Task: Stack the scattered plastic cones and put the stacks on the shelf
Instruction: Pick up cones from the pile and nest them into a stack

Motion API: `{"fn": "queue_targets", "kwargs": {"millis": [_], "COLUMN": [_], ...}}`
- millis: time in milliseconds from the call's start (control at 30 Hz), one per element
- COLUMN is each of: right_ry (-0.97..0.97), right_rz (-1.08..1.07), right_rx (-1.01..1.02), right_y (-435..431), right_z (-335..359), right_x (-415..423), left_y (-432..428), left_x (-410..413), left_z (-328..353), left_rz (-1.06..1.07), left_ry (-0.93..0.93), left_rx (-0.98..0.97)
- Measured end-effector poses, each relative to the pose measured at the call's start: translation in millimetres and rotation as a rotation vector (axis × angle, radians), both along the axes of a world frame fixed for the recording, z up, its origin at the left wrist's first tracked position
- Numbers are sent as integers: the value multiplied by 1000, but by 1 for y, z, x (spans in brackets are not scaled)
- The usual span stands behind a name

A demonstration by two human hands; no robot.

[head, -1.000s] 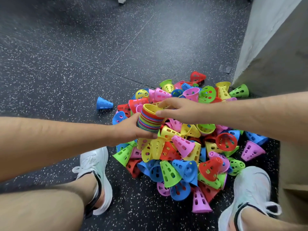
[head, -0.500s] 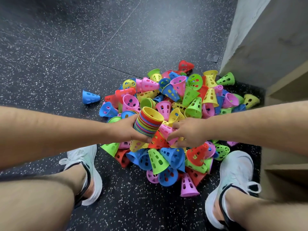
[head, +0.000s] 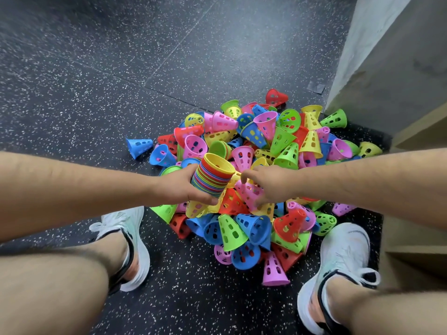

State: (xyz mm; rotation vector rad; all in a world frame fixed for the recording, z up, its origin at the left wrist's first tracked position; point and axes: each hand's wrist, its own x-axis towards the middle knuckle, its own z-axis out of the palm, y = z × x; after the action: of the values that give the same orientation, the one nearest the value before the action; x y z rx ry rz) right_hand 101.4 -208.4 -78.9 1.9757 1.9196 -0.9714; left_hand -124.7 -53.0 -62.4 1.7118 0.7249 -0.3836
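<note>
On my feed the left hand [head: 183, 187] grips a stack [head: 212, 175] of nested cones, its fingers wrapped round the banded sides and the thumb underneath. The stack is tilted, with its open yellow rim turned up and away, and it is held just above the near left part of the pile [head: 285, 143].

The right hand [head: 268, 183] is down on the pile right beside the stack. Its fingers are curled round a pink cone [head: 249, 193], thumb on the upper side and the other fingertips low on the far side. I cannot tell whether that cone is lifted clear or lying on its neighbours.

The pile is a heap of loose red, blue, green, yellow and pink cones with holes in their sides, lying at all angles on the dark speckled floor [head: 96, 68]. One blue cone [head: 139, 146] lies on its side, apart to the left.

The shelf [head: 423, 134] shows as pale boards at the right edge, close to the pile. A white left shoe [head: 135, 243] and right shoe [head: 343, 257] stand either side of the heap's near end.
</note>
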Motion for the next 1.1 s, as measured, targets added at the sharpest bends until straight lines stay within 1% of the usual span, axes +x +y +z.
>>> {"fn": "queue_targets", "kwargs": {"millis": [167,367,467,600,700,767,867,900,967,1033,1100], "right_ry": [-156,-85,-81,-69,7,85,238,295,373,436,435], "right_rz": [197,112,48,-79,-259,-423,-676,-730,-753,-719,-658], "right_rx": [-31,-74,1,180,322,428,609,641,628,577,500], "right_y": [10,8,8,14,20,22,24,26,28,29,26], "right_z": [-6,-4,0,15,33,47,60,61,60,58,55], "right_x": [0,-1,2,9,25,35,42,42,36,23,10], "left_y": [2,6,7,8,7,7,6,6,4,2,-1], "left_x": [-3,-6,-6,-5,-3,-1,1,1,2,4,7], "left_z": [-5,-8,-8,-9,-7,-5,-4,-5,-6,-7,-6], "left_rz": [-5,-20,-22,-12,-8,-11,-24,-31,-41,-51,-67], "left_ry": [7,12,12,18,17,21,34,37,40,34,35], "left_rx": [-3,-4,-12,1,10,23,48,59,72,87,95]}}
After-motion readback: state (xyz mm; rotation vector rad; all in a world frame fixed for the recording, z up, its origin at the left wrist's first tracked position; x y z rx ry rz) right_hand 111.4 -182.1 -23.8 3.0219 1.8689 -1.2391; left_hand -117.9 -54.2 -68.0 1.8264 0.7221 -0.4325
